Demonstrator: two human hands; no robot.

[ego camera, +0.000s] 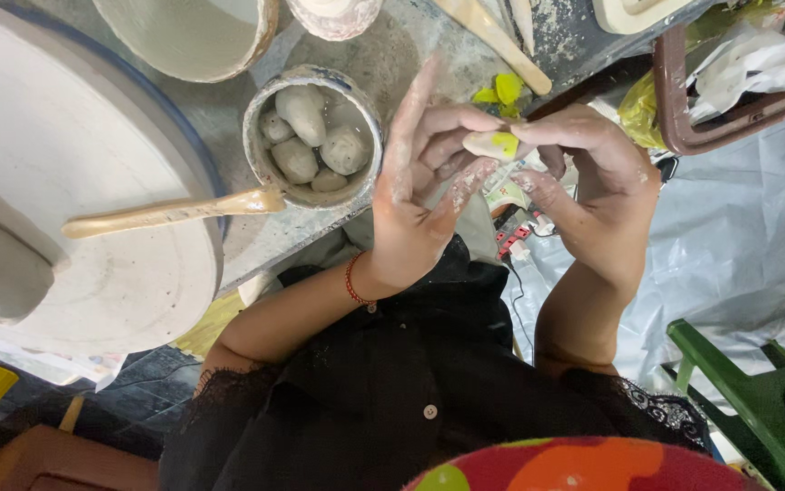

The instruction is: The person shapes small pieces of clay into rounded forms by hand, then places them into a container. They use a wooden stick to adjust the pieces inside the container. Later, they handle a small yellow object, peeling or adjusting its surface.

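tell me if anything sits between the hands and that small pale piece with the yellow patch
Nothing visible does. The small pale piece is already pinched between the fingers of the left hand and the right hand, in direct contact. The pot of grey lumps stands apart, off to the side on the table.

- Left of the hands: a pot of stones (312, 136) sits close, with a wooden stick (170, 215) across its rim.
- Above: a wooden tool (494, 41) lies on the bench.
- Right: open room over grey sheeting (729, 245), bounded by a brown tray (683, 118).
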